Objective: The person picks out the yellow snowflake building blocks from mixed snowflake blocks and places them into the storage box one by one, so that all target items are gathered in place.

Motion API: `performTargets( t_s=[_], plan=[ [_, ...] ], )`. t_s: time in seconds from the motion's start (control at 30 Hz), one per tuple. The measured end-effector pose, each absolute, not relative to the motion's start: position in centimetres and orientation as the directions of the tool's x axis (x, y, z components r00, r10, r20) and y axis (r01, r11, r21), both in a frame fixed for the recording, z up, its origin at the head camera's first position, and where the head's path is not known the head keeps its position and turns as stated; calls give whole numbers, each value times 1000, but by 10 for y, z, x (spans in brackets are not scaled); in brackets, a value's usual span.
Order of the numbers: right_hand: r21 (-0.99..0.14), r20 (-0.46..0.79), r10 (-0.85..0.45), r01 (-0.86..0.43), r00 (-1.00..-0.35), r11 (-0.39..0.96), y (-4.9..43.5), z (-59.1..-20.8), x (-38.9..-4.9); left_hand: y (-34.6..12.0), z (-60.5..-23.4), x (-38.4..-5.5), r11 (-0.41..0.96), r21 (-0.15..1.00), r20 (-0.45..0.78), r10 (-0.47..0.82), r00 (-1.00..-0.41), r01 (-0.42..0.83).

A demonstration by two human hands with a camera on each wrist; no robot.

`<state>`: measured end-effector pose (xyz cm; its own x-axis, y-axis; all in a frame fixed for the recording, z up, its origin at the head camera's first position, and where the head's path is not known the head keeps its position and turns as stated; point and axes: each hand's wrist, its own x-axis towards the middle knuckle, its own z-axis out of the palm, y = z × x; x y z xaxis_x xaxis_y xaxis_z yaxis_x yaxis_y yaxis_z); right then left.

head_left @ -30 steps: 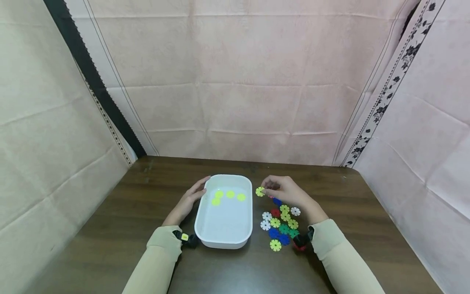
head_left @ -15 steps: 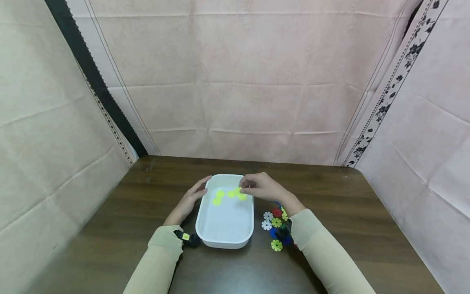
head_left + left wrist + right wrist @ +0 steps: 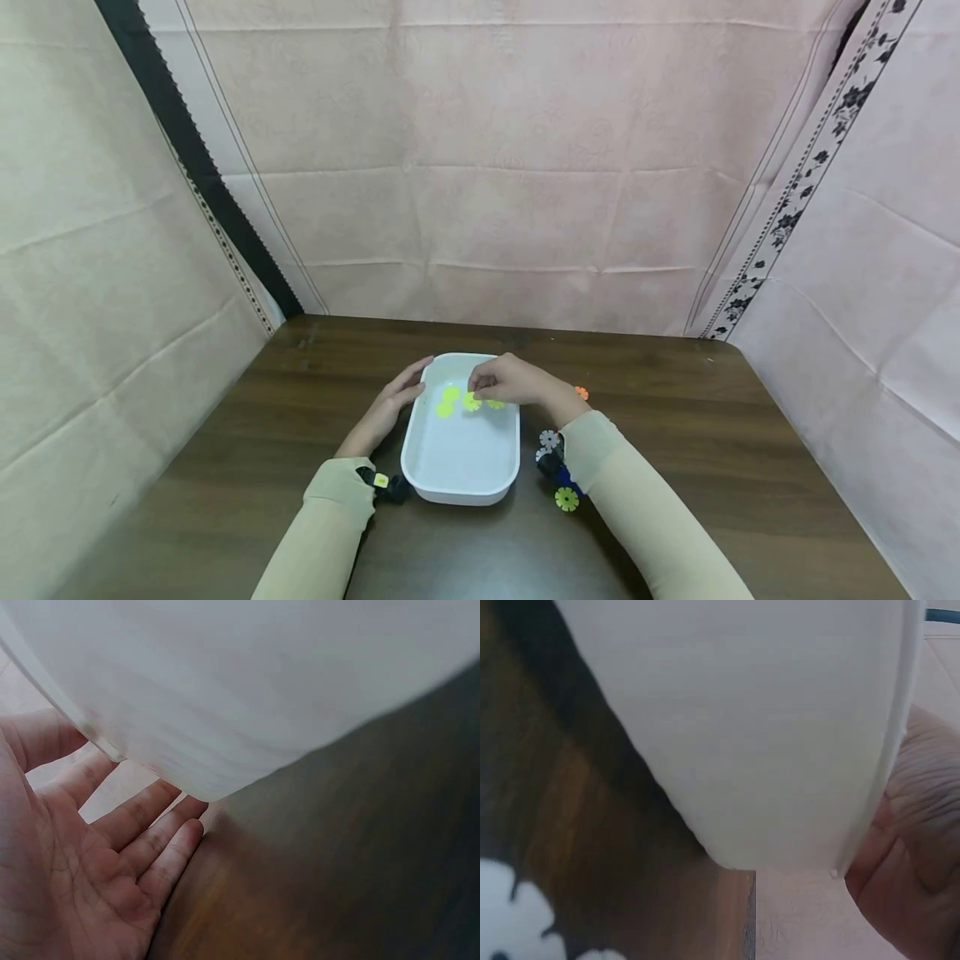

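A white plastic tray (image 3: 461, 450) stands on the table with several yellow snowflake discs (image 3: 445, 410) inside. My left hand (image 3: 390, 408) lies along its left side, thumb at the rim and fairly straight fingers touching the outer wall, as the left wrist view shows. Over the far part of the tray, my right hand (image 3: 513, 381) pinches a yellow snowflake disc (image 3: 471, 402) at its fingertips. In the right wrist view the tray wall (image 3: 750, 735) hides those fingertips.
Right of the tray is a pile of loose discs, mostly hidden by my right forearm. A white disc (image 3: 548, 438), a yellow disc (image 3: 566, 499) and an orange disc (image 3: 581, 392) show around it. Hanging cloth (image 3: 495, 208) closes off the table's back and sides.
My right hand has carried a yellow disc from above the pile leftward over the tray. More of the pile is now covered by the forearm. My left hand has stayed at the tray.
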<state>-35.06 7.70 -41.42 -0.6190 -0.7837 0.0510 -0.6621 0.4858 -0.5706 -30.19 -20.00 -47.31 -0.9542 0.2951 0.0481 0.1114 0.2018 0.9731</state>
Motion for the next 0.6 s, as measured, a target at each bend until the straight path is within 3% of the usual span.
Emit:
performTargets(
  t_s=[0.6],
  plan=[
    [-481,-34,-728,-628,-684,612,65,-421,-350,-200,-475,-302,188,974,63,295,-953,123]
  ],
)
